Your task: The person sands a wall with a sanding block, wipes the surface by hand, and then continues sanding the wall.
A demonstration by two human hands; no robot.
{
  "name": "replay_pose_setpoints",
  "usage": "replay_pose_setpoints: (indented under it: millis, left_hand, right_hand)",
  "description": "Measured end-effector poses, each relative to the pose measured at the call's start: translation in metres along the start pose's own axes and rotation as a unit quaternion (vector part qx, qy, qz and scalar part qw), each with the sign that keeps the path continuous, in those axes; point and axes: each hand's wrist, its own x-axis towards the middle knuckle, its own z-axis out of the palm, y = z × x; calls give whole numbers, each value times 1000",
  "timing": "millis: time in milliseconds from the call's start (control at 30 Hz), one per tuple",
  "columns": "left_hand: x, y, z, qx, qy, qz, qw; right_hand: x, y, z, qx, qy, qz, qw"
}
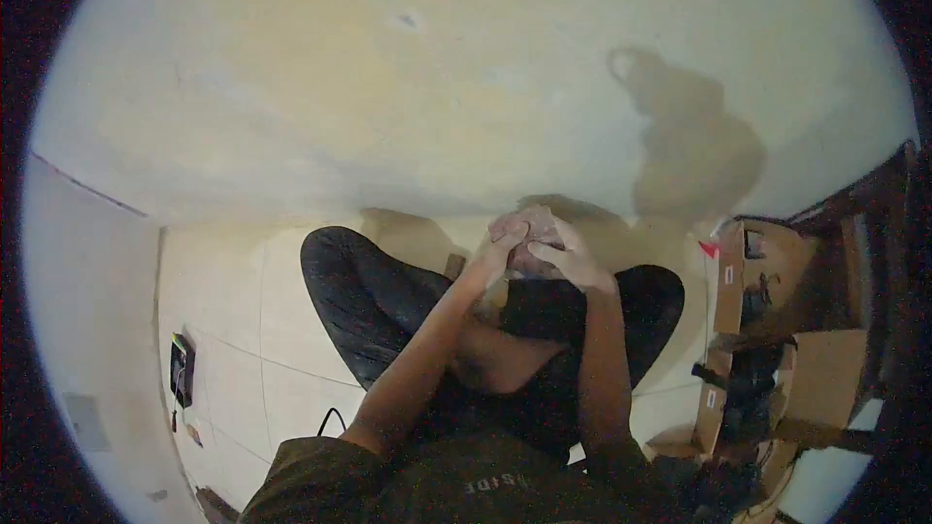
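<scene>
Over my crossed legs, both hands hold a pinkish-brown, crumpled-looking bundle [532,225], possibly something in thin wrapping; its exact kind I cannot make out. My left hand [499,252] grips its left side, thumb across the top. From the right, my right hand [579,257] closes on it, with the thumb pointing inward over its near face. The underside of the bundle and most of the fingertips are hidden. Just left of my left hand lies a small brown block-like piece [453,265] on the floor.
A pale wall [388,87] rises directly in front of my knees. Open cardboard boxes [730,286] with dark items stand on the right, beside a small red object [709,248]. On the tiled floor at left lies a black device [182,369] with a white cable.
</scene>
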Motion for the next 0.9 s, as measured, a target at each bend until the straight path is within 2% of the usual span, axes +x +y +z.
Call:
replay_pose_setpoints:
  millis: [67, 167, 233, 267, 367, 467, 567, 633, 733, 767, 867, 900]
  left_hand:
    - [-8, 13, 5, 57, -37, 27, 997]
    - [-11, 11, 17, 31, 43, 60, 997]
    - [-14, 13, 20, 177, 48, 88, 979]
    - [-14, 13, 20, 248, 51, 101, 962]
    - [-8, 6, 20, 348, 48, 298, 888]
    - [-26, 37, 34, 450, 39, 381, 807]
    - [-24, 28, 28, 356, -8, 325, 876]
    - [-35, 51, 52, 318, 38, 263, 910]
    - [-24, 27, 31, 294, 76, 260, 917]
    - [-26, 32, 28, 261, 76, 254, 928]
    - [-25, 33, 19, 187, 93, 240, 948]
    - [-23, 33, 15, 177, 103, 242, 948]
  right_hand:
    - [6, 8, -7, 5, -35, -24, 999]
    - [8, 19, 0, 56, 9, 35, 998]
    - [8, 23, 0, 30, 16, 22, 999]
    - [8, 25, 1, 17, 19, 16, 1000]
    - [12, 30, 10, 40, 45, 12, 998]
    - [15, 34, 10, -63, 62, -30, 996]
    - [3, 4, -1, -131, 129, -13, 983]
    - [9, 40, -9, -111, 161, -34, 980]
    - [13, 50, -13, -34, 177, -63, 982]
    - [16, 49, -6, 1, 171, -71, 983]
    - [25, 60, 7, 135, 68, -12, 989]
    - [22, 48, 12, 127, 43, -15, 991]
